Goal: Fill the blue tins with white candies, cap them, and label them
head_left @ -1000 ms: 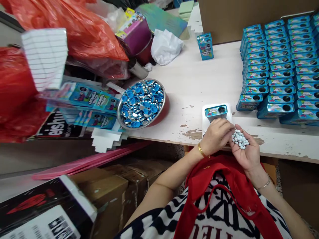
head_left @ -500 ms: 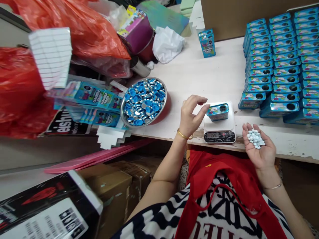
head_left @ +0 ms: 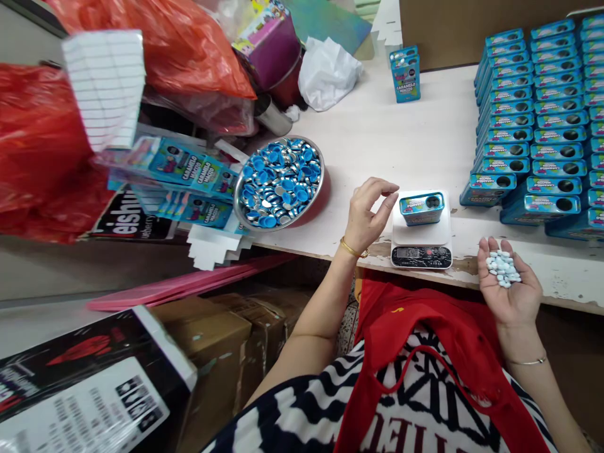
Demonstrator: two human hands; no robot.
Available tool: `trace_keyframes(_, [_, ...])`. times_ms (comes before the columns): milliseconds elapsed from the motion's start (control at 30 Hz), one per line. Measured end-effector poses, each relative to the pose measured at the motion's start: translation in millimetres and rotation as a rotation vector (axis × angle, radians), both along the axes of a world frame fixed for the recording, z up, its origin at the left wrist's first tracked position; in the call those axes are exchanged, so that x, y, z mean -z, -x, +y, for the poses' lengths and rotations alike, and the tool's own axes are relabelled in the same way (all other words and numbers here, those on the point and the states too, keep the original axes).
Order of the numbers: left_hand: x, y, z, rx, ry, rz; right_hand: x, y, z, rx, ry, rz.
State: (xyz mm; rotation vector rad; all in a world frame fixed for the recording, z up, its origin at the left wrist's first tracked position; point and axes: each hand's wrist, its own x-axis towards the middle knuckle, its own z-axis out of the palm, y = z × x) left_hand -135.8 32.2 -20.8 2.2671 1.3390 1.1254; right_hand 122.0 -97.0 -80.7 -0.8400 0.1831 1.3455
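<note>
On a small white kitchen scale [head_left: 421, 242] stands a blue candy tin [head_left: 421, 209], its round top hole uncovered and candies visible inside. My left hand [head_left: 369, 214] is just left of that tin, fingers bent and thumb a little apart from the index finger, with nothing visible between them. Palm up at the table's front edge, my right hand [head_left: 512, 299] cups a small heap of pale blue candies [head_left: 504, 268]. The scale's display is lit, but its digits are hard to read.
A metal bowl [head_left: 317, 202] of blue and silver caps sits left of the scale. Rows of blue tins [head_left: 512, 135] fill the right side. Two more tins [head_left: 406, 78] stand at the back near crumpled white plastic [head_left: 328, 72]. Packaged tins [head_left: 184, 170] hang over the left edge.
The camera view has shifted a little. My left fingertips are slightly farther from the tin on the scale. My right hand still holds the candies, slightly farther from the scale.
</note>
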Motion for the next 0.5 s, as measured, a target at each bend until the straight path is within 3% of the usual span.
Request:
trace_keyframes(133, [4.1,-0.4,-0.5,0.053,0.031,0.041,-2.8,2.0,1.0,-0.005,0.001,0.0])
trace_keyframes(267, [14.8,-0.7,2.9,0.205,0.077,0.125,-4.3,3.4,1.6,-0.009,0.006,-0.003])
trace_keyframes(400, [21.7,1.2,8.0,0.282,0.087,0.069,-5.7,4.1,1.4,-0.01,0.021,-0.011])
trace_keyframes(500, [19.0,3.7,9.8,0.293,0.106,0.02,-5.5,3.4,0.7,-0.008,0.021,-0.011])
